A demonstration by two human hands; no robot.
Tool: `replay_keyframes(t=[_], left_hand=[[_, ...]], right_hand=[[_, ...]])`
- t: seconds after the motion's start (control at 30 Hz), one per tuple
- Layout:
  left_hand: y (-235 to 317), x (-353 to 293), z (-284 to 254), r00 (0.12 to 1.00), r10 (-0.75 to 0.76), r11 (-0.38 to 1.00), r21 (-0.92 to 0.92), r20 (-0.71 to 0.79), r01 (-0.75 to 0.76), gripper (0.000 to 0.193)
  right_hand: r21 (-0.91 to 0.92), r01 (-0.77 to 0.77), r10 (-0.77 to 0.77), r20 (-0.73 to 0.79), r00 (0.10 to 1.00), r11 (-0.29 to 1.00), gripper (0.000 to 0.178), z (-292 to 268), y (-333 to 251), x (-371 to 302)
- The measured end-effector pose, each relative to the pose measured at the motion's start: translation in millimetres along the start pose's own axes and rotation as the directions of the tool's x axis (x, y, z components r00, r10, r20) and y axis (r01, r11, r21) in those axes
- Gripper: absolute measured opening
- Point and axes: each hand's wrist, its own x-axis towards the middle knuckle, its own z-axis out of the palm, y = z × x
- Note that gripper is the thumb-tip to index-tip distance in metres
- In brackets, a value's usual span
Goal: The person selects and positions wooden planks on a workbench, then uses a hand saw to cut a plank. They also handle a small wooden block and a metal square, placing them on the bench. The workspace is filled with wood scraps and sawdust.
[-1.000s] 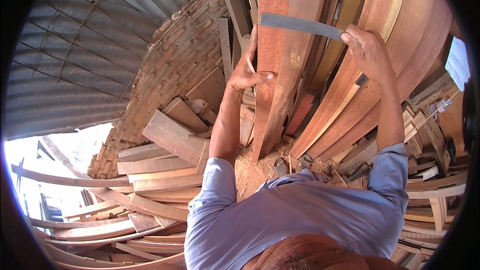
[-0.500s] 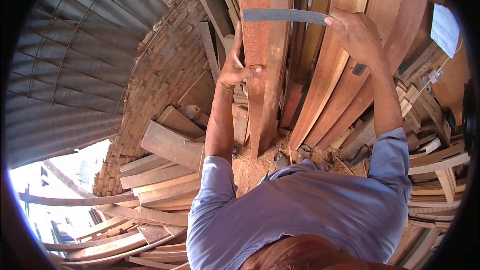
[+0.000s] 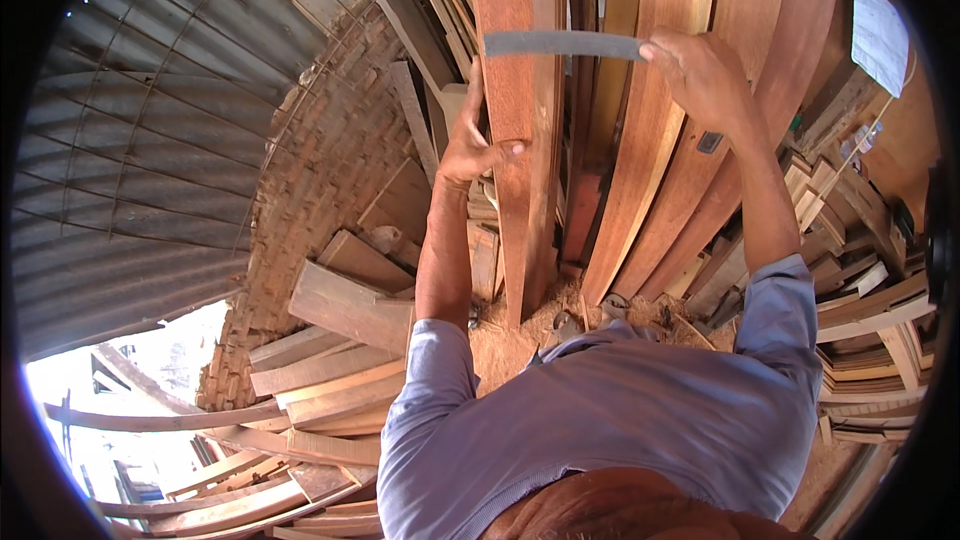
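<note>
A long reddish-brown wooden plank [image 3: 512, 105] stands upright before me, its lower end near the sawdust-covered floor. My left hand [image 3: 468, 148] grips its left edge, thumb lying on the broad face and fingers along the side. In my right hand [image 3: 702, 80], pinched by one end, is a flat grey strip [image 3: 565, 43]. The strip lies crosswise over the plank's face, above my left hand, with its far end at the plank's left edge. Its exact kind cannot be made out.
Several tall planks [image 3: 665, 120] lean upright to the right. Cut boards [image 3: 350, 305] pile up at left beside a brick wall [image 3: 330, 140] and corrugated metal sheeting [image 3: 130, 150]. More timber [image 3: 880, 330] is stacked at right, and a pale paper sheet [image 3: 880, 40] hangs above it.
The whole view has shifted slightly. Both hands keep their holds, and the strip still lies across the plank at nearly the same height.
</note>
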Motion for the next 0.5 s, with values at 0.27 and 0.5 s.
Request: replay_keyframes(t=[0.27,0.5], left_hand=[[13,16,14,0.988,0.023,0.994,-0.098,-0.154,-0.038,0.137],[-32,61,29,0.884,0.149,0.605,0.748,-0.443,0.274,0.131]], right_hand=[[0.444,-0.192,0.198,0.033,0.980,0.875,0.049,17,20,-40],[0.481,-0.375,0.393,0.067,0.917,0.793,0.045,62,33,-105]])
